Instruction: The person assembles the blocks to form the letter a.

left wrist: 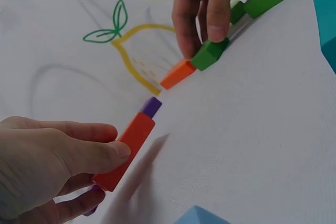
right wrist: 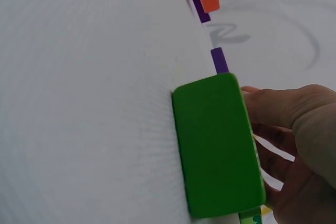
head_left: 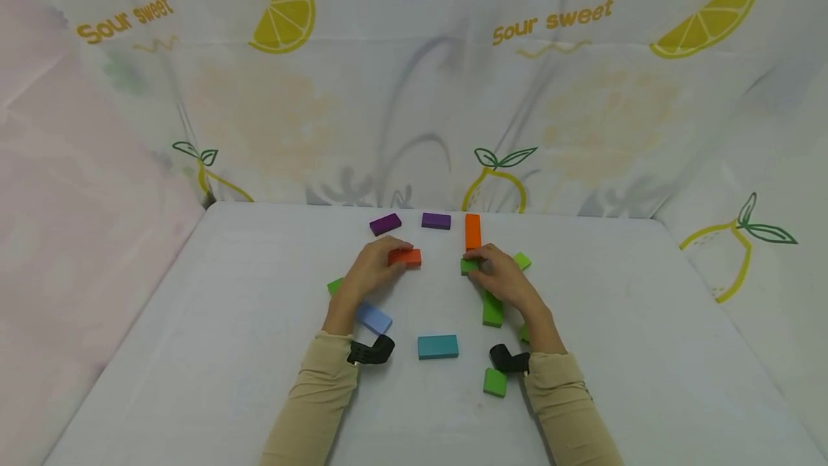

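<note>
A pale blue block (head_left: 375,318) is laid aslant at 10 o'clock from a teal block (head_left: 438,347). By the left hand (head_left: 371,268), a red-orange block (head_left: 411,258) is gripped between thumb and fingers, at 11 o'clock from the teal block; oblong, smooth, flat-faced. At 1 o'clock, a green block (head_left: 468,267), partly covered, is pinched in the right hand's (head_left: 501,275) fingers; an orange block (head_left: 473,230) is seen at its 12 o'clock, contact unclear.

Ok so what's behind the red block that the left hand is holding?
Beyond the red block, toward the table's far edge, lie a dark purple block and a violet block. Whatever the red block and left hand cover can't be seen.
</note>
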Demonstrator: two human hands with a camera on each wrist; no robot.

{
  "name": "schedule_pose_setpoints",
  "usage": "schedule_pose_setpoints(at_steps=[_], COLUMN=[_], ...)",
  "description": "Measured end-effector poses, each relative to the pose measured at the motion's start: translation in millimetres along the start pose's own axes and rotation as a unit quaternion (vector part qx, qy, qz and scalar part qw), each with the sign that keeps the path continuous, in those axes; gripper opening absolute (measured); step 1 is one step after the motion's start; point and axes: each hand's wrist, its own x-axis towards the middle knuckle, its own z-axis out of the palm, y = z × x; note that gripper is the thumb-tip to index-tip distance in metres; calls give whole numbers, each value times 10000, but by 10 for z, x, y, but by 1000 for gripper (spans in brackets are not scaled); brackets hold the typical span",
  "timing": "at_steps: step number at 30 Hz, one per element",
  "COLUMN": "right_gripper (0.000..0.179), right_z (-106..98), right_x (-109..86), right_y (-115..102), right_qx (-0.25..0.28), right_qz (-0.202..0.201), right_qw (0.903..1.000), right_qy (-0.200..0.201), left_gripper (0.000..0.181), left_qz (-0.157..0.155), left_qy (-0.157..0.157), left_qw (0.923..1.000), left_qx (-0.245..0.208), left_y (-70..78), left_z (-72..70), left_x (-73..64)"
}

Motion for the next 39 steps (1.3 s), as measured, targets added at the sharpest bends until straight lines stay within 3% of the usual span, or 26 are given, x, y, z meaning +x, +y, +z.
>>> schedule_pose_setpoints(at_steps=[13, 20, 30, 39], right_gripper=[31, 31, 31, 31], right_z=[24, 10, -17, -20], right_x=[-2, 7, 30, 9], right_y=[16, 5, -5, -4], right_qx=[-5, -67, -52, -19], right_qz=[138, 11, 113, 129], right_qw=[9999, 9999, 9999, 9999], right_qy=[-65, -92, -87, -97], left_gripper=[32, 30, 28, 26], left_qz=[-183, -138, -211, -161], left_qy=[-262, -288, -340, -274], left_qw=[9995, 9994, 9991, 9993], left_qx=[-55, 118, 130, 178], left_y=[41, 102, 239, 276], left_z=[169, 224, 325, 388], left_x=[21, 43, 92, 82])
